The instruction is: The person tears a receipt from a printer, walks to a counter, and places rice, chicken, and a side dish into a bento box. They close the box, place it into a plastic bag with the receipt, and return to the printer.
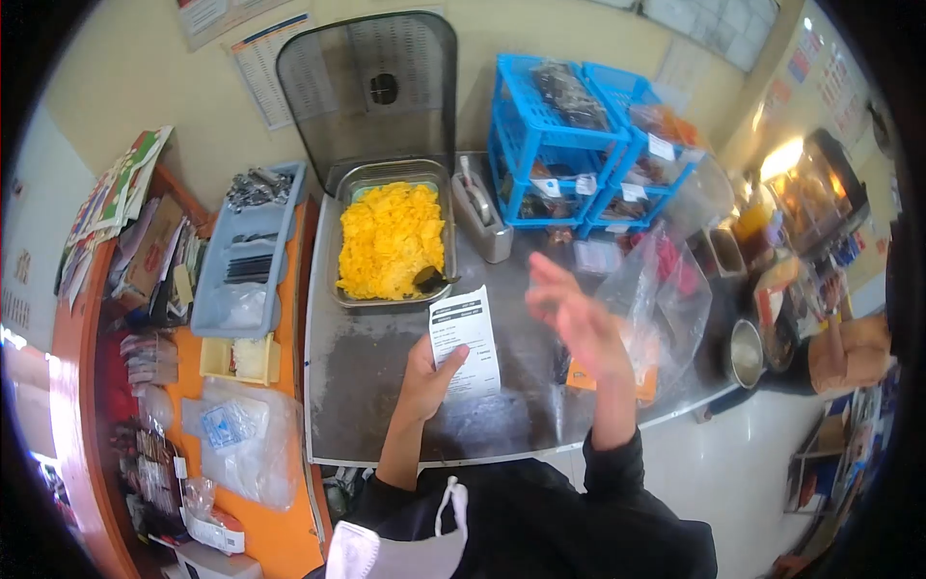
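Note:
A printed paper slip (473, 338) is pinched in my left hand (434, 374), thumb on its printed face, above the dark metal table (357, 415). My right hand (579, 323) is raised to the right of the slip, fingers apart and slightly blurred, holding nothing. Under and beyond it lies a clear plastic bag (666, 299), with an orange packet (646, 376) partly hidden by my right wrist. Behind the slip stands a metal tray (333, 241) of yellow food (391, 241), a dark utensil (431, 280) resting at its front right corner.
Blue stacked baskets (559, 159) with packets stand at the back right, beside a metal utensil holder (487, 227). A mesh cover (371, 87) leans behind the tray. On the left are a cutlery tray (217, 289) and plastic bags (251, 444). Another person's arm (854, 352) shows far right.

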Motion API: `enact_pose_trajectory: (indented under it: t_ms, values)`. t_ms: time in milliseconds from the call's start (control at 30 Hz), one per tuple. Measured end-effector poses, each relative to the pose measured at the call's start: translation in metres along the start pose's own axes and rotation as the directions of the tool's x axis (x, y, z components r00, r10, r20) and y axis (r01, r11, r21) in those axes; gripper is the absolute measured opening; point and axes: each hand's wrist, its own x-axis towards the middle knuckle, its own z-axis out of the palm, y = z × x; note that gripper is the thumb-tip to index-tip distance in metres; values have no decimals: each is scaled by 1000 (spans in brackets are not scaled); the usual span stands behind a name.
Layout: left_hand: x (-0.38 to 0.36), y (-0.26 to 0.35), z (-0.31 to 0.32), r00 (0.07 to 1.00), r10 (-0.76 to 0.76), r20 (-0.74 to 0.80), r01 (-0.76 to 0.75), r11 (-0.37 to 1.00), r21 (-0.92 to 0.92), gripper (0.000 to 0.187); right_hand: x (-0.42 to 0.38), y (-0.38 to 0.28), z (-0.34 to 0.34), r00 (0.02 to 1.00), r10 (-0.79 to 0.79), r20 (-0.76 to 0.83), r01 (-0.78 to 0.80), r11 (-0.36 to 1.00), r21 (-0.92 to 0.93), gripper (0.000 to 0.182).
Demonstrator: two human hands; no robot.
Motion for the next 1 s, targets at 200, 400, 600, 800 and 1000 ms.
enact_pose_trajectory:
  t_ms: [200,400,600,800,1000]
  values:
    - [3,2,74,957,5,290,-32,996,86,33,-30,-16,7,943,-270,-193,151,867,-475,31]
    - [-4,-22,125,740,-152,655,32,981,192,44,-117,-9,-46,853,-245,-461,162,964,-212,28]
    - [55,-53,214,542,-34,840,-497,793,353,50,-257,-10,-86,628,-144,-765,51,988,-145,17]
    - [152,-202,240,408,-175,896,-904,-215,370,87,-300,4,-83,470,-29,-882,-23,999,-45,14]
    - [189,-195,231,626,-183,758,-779,-169,603,72,-279,57,-77,426,98,-899,32,992,124,17]
